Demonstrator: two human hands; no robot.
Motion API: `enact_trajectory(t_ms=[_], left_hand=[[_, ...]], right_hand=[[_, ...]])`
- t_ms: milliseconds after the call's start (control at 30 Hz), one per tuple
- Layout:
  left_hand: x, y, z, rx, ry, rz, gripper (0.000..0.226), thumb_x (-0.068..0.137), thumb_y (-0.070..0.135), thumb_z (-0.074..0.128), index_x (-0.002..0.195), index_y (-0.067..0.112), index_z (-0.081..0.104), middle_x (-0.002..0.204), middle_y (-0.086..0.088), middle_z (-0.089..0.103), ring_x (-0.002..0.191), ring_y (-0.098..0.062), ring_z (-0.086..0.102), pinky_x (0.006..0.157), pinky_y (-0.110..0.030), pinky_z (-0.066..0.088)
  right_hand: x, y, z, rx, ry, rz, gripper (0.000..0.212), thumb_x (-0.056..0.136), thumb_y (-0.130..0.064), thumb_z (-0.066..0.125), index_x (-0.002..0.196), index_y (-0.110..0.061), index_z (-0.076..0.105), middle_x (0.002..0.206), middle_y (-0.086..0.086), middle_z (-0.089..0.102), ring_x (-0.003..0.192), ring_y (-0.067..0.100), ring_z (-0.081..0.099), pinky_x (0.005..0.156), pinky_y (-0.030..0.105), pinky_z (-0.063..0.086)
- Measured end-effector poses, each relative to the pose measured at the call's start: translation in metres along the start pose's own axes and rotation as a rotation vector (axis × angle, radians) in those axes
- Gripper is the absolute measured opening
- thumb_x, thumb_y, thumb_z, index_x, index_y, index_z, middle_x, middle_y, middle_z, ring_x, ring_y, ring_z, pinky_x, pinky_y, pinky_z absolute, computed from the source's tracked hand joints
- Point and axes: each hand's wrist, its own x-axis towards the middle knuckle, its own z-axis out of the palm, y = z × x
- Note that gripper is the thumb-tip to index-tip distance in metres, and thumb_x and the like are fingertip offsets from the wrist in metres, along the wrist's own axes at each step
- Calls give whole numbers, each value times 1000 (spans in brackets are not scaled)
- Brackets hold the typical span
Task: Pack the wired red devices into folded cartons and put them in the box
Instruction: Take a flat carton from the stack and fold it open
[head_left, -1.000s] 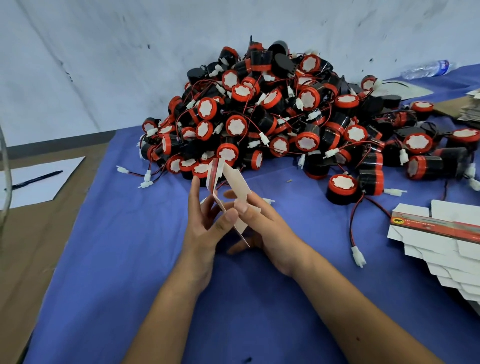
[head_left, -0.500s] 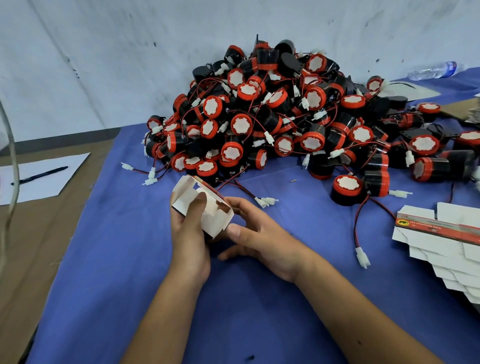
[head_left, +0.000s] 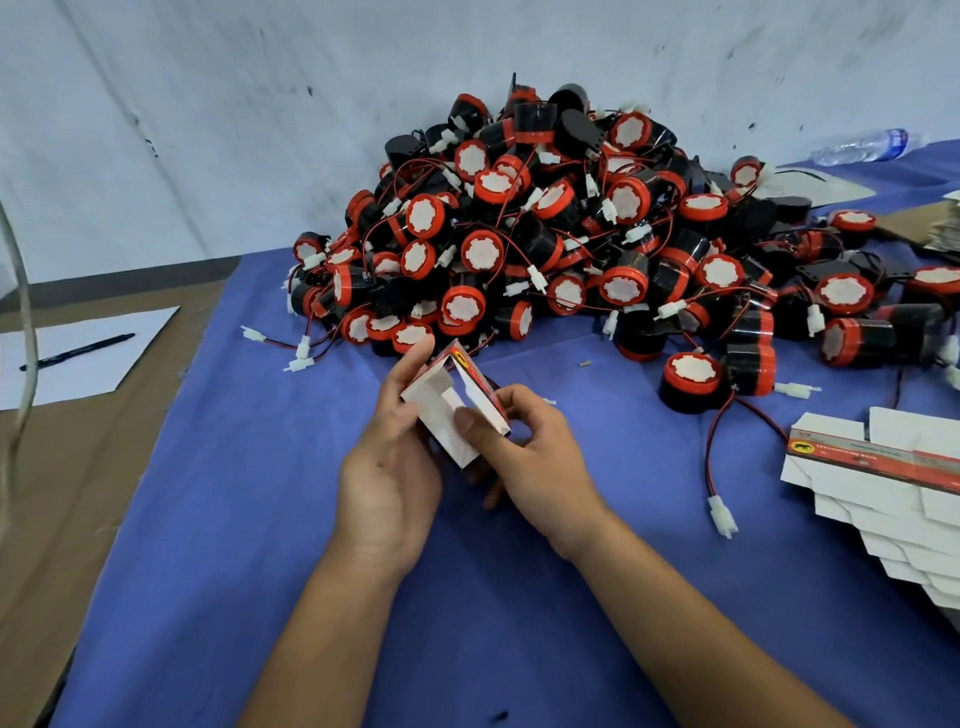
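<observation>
Paper and pen lie far left of your grip. Your left hand and right hand both clamp the half-folded carton; devices heap just beyond, flat cartons far right.

Single view: head-worn wide-angle camera, facing forward and down over the blue-covered table. Close to the left hand and right hand at centre frame; pile of red devices and wall beyond.
</observation>
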Motion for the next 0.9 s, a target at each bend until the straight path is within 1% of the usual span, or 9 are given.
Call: enact_trajectory(t_ms=[100, 200, 300, 367, 433, 567, 700, 800, 900], left_hand=[[-2, -4, 8, -43, 59, -43, 67, 92, 64, 52, 142, 21, 57, 142, -10, 63, 129, -29, 60, 99, -41, 53], [-1, -14, 11, 47, 123, -4, 51, 98, 51, 52, 139, 22, 57, 133, -10, 69, 118, -24, 69, 86, -35, 60], [-2, -13, 9, 54, 96, -1, 61, 94, 61, 52, 142, 25, 55, 134, -9, 69, 109, -23, 72, 75, -37, 61], [-3, -9, 9, 94, 85, 16, 74, 87, 77, 43, 141, 29, 56, 134, -8, 68, 105, -24, 72, 66, -38, 59], [-1, -9, 11, 175, 115, 74, 74, 88, 80, 34, 134, 30, 64, 137, -6, 67, 118, -24, 68, 85, -47, 61], [1, -11, 13, 192, 219, 139, 35, 104, 38, 51, 124, 23, 74, 140, -10, 65, 134, -35, 58, 114, -64, 40], [-1, -12, 16, 216, 253, 128, 31, 104, 29, 56, 131, 17, 66, 126, -12, 71, 120, -46, 63, 90, -54, 54], [-2, -14, 17, 345, 285, 260, 27, 103, 4, 57, 125, 17, 65, 118, -5, 73, 110, -31, 71, 82, -47, 61], [-3, -8, 10, 422, 289, 376, 43, 88, -8, 57, 121, 18, 65, 114, 3, 73, 102, -14, 72, 72, -27, 60]], right_hand=[[4, 7, 0, -452, 153, -157, 27, 85, -20, 76, 98, -26, 53, 109, -8, 54, 87, 9, 57, 68, 27, 51], [5, 7, 1, -542, 177, -210, 36, 82, -23, 80, 107, -23, 55, 119, -9, 48, 94, 1, 45, 75, 13, 40], [3, 5, 2, -432, 134, -188, 36, 81, -22, 82, 107, -16, 58, 114, -2, 58, 91, 17, 62, 76, 32, 57], [-1, -1, 4, -185, 46, -126, 32, 81, -19, 76, 106, -17, 56, 102, 6, 67, 68, 28, 70, 56, 43, 60], [-5, -3, 7, -5, -11, -103, 38, 83, -9, 66, 117, -21, 53, 100, 5, 71, 58, 29, 71, 47, 40, 58], [-7, -4, 8, 90, -33, -114, 72, 89, 10, 53, 144, -34, 38, 111, -2, 66, 62, 33, 70, 47, 40, 56], [-8, -5, 9, 51, -77, -162, 72, 94, 4, 51, 149, -40, 33, 119, -9, 66, 77, 30, 74, 60, 42, 61], [-12, -8, 10, -90, -164, -251, 75, 97, -5, 59, 157, -35, 26, 140, -16, 57, 126, 8, 60, 98, 33, 56], [-14, -7, 10, 2, -315, -234, 85, 94, -5, 61, 160, -38, 19, 145, -18, 53, 131, 12, 57, 101, 46, 56]])
